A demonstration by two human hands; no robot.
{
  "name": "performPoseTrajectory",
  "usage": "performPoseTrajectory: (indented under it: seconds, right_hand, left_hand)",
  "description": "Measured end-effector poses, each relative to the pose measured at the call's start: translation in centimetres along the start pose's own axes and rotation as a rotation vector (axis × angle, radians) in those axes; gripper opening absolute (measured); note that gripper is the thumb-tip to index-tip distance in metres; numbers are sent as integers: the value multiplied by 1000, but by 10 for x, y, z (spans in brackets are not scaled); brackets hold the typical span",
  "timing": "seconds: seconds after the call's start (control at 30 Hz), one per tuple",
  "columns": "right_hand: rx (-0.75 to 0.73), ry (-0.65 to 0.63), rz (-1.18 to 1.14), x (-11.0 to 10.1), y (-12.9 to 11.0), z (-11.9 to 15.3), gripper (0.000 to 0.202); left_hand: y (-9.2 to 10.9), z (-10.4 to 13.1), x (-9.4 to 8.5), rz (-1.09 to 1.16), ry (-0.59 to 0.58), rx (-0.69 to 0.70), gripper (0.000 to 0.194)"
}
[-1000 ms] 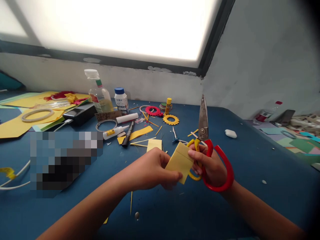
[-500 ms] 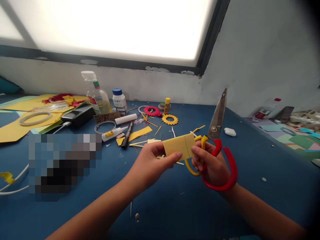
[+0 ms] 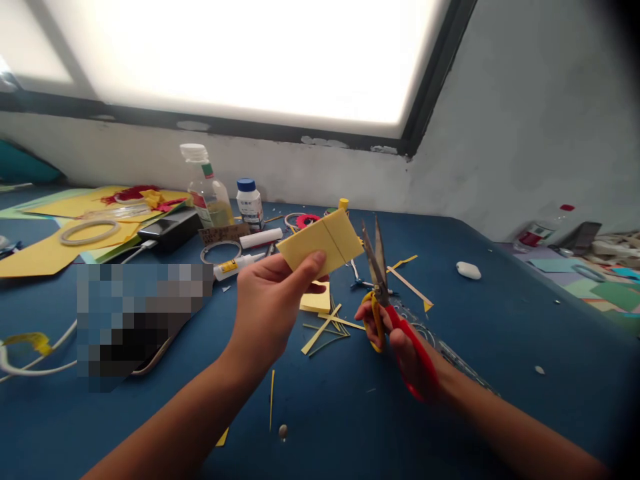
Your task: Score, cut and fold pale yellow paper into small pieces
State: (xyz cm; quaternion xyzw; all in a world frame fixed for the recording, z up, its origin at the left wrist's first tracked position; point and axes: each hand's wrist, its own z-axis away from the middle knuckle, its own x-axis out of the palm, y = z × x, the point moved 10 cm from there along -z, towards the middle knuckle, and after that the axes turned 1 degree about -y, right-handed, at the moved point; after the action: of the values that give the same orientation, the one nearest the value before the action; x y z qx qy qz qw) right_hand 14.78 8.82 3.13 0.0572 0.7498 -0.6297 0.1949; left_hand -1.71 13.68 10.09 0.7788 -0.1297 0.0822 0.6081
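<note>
My left hand (image 3: pixel 273 300) pinches a folded yellow paper piece (image 3: pixel 320 243) between thumb and fingers, holding it above the table. A dark line crosses the paper toward its right end. In my right hand (image 3: pixel 395 333) is a pair of scissors (image 3: pixel 383 293) with red and yellow handles, fingers through the loops. The blades are slightly parted and point upward, just right of the paper and apart from it. Below the hands lie thin yellow paper strips (image 3: pixel 325 330) and another small yellow paper block (image 3: pixel 316 298).
Beyond my left hand stand a clear bottle (image 3: pixel 213 200) and a white jar with a blue lid (image 3: pixel 249 203). A glue tube (image 3: pixel 235 267), tape ring (image 3: pixel 220 252) and pixelated phone-like object (image 3: pixel 145 327) lie leftward. A white case (image 3: pixel 469 270) sits right; a clear ruler (image 3: pixel 460 360) passes under my right forearm.
My right hand has let go of the paper's right end and turned the scissors, their blades now parted beside it. My left hand has raised the paper and moved it left.
</note>
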Motion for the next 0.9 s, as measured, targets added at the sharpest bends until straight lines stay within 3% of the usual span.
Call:
performPoseTrajectory:
  seconds: [0.13, 0.37, 0.9]
  right_hand:
    - [6, -95, 53, 9, -1, 0, 80]
    - [19, -124, 235, 8, -4, -2, 96]
    - [64, -172, 207, 11, 0, 2, 96]
  left_hand:
    - [6, 0, -8, 8, 69, 51, 14]
    - [6, 4, 3, -138, -10, 27, 12]
    - [3, 6, 4, -191, 6, 22, 8]
